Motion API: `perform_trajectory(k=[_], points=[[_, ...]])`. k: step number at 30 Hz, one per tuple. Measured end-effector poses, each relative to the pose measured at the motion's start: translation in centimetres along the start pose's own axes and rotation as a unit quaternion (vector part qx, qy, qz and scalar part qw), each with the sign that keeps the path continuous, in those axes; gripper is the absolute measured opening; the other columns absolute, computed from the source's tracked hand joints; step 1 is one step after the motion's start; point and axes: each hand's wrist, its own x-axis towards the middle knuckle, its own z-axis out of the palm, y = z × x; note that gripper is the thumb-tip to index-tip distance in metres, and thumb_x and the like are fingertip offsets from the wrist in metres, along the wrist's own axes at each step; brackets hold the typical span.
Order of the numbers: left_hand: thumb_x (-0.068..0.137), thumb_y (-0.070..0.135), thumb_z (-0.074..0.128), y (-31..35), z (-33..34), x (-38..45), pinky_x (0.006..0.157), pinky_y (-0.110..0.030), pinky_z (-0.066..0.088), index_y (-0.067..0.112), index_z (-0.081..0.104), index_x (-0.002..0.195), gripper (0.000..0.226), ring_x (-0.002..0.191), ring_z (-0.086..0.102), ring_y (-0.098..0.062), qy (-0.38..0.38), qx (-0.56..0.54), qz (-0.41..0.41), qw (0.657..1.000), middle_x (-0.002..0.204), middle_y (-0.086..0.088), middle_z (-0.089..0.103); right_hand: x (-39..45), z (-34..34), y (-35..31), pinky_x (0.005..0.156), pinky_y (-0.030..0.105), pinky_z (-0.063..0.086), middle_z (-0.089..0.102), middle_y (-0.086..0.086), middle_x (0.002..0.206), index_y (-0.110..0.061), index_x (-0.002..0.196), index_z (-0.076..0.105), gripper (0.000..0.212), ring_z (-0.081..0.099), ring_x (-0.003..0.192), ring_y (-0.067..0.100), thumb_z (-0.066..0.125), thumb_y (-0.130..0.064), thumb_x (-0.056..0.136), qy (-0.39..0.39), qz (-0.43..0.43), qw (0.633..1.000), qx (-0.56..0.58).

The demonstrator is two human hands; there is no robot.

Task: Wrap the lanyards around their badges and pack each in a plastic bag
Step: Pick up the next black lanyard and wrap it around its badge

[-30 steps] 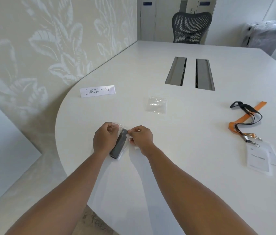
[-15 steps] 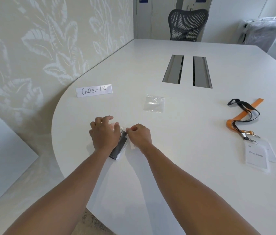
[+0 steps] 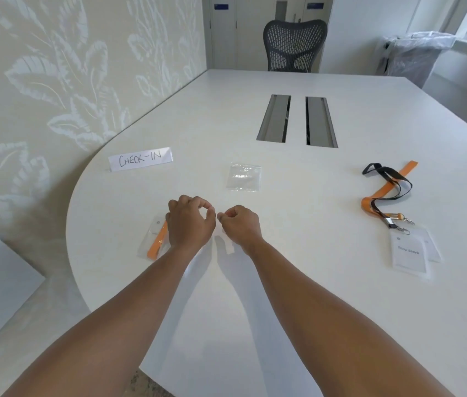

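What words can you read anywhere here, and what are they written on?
"CHECK-IN": handwritten on the white paper sign near the wall.
"Tony Stark": faint print on the front badge at the right.
Bagged badge by the left hand: small mark, unreadable.
Blue door signs: too small to read.

- A bagged badge (image 3: 154,239) is lying just left of the left hand (image 3: 189,224), blocking that side
- Bare table (image 3: 306,213) is stretching from the right hand (image 3: 239,224) towards the loose lanyards (image 3: 385,187)
- An empty bag (image 3: 243,177) is lying ahead of both hands
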Motion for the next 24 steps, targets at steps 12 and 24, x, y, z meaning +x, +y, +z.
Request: perform_trajectory(k=[12, 24], points=[[0.092, 0.035, 0.062, 7.8, 5.1, -0.7, 0.071, -0.029, 0.041, 0.027, 0.068, 0.093, 0.01, 0.098, 0.051, -0.014, -0.08, -0.127, 0.085, 0.985, 0.095, 0.012, 0.066, -0.3, -11.2, 2.8, 0.071, 0.029, 0.055, 0.066, -0.01, 0.088, -0.019, 0.093, 0.067, 0.016, 0.063, 0.077, 0.01, 0.064, -0.034, 0.089, 0.129, 0.018, 0.992, 0.004], [0.088, 0.034, 0.069, 18.8, 11.1, -4.7, 0.065, -0.02, 0.049, 0.034, 0.066, 0.102, 0.015, 0.082, 0.069, -0.007, -0.391, -0.246, 0.088, 0.883, 0.095, 0.01, 0.072, -3.0, -22.7, 7.5, 0.086, 0.035, 0.05, 0.065, 0.0, 0.111, -0.014, 0.111, 0.063, 0.029, 0.06, 0.106, 0.021, 0.06, -0.029, 0.086, 0.295, 0.096, 0.948, -0.069]])
